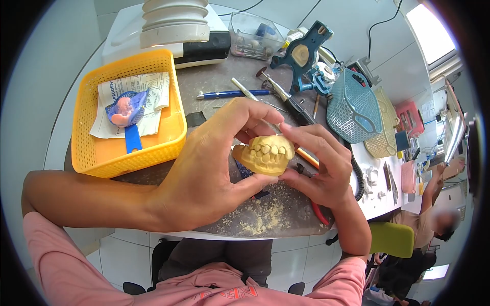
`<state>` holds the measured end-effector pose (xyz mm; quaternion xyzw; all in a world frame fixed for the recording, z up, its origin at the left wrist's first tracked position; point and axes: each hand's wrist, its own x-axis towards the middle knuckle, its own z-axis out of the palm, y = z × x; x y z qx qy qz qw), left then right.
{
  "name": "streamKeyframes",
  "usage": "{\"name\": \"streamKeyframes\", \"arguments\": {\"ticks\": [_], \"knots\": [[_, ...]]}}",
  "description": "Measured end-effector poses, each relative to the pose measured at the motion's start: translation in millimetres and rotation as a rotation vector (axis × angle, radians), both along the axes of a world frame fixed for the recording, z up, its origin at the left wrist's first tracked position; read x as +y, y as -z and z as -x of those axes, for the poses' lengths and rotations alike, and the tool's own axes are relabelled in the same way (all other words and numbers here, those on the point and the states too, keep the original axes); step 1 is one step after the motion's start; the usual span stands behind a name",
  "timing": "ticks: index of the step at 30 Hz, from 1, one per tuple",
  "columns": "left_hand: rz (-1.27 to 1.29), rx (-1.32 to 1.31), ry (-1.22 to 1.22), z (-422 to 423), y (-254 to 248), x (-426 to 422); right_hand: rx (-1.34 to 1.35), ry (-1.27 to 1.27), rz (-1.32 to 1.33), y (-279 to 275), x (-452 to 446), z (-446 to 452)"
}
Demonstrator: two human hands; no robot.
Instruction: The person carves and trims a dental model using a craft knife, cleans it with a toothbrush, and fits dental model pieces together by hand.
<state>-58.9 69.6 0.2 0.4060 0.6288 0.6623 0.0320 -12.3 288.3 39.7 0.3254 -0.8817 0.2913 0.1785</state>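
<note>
A yellow plaster dental model [266, 156], with its upper and lower teeth set together, is held up over the workbench between both my hands. My left hand [214, 158] grips it from the left, thumb along the lower base and fingers behind the top. On the other side my right hand [321, 163] closes on its right end, thumb low and forefinger at the upper edge. Pale yellow plaster crumbs [263, 217] lie scattered on the bench below. The fingertips behind the model are partly hidden.
At left stands a yellow basket [81, 127] with papers and a blue impression tray [131, 137]. A blue pen [224, 95], a handpiece [296, 107] and a teal articulator [306, 56] lie behind. Blue basket [352, 107] at right; another person [423, 219] is beyond.
</note>
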Motion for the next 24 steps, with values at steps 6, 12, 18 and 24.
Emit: {"name": "streamKeyframes", "arguments": {"ticks": [6,12,18,24], "knots": [[0.017,0.015,-0.002,-1,-1,-2,0.042,0.0,0.003,3,-1,0],[0.011,0.013,0.007,-1,-1,-1,0.063,-0.009,-0.002,2,-2,1],[0.039,-0.051,0.0,2,4,2,0.084,0.01,0.064,9,1,1],[-0.043,-0.505,0.134,0,-8,1,0.177,0.086,0.126,14,2,-1]]}}
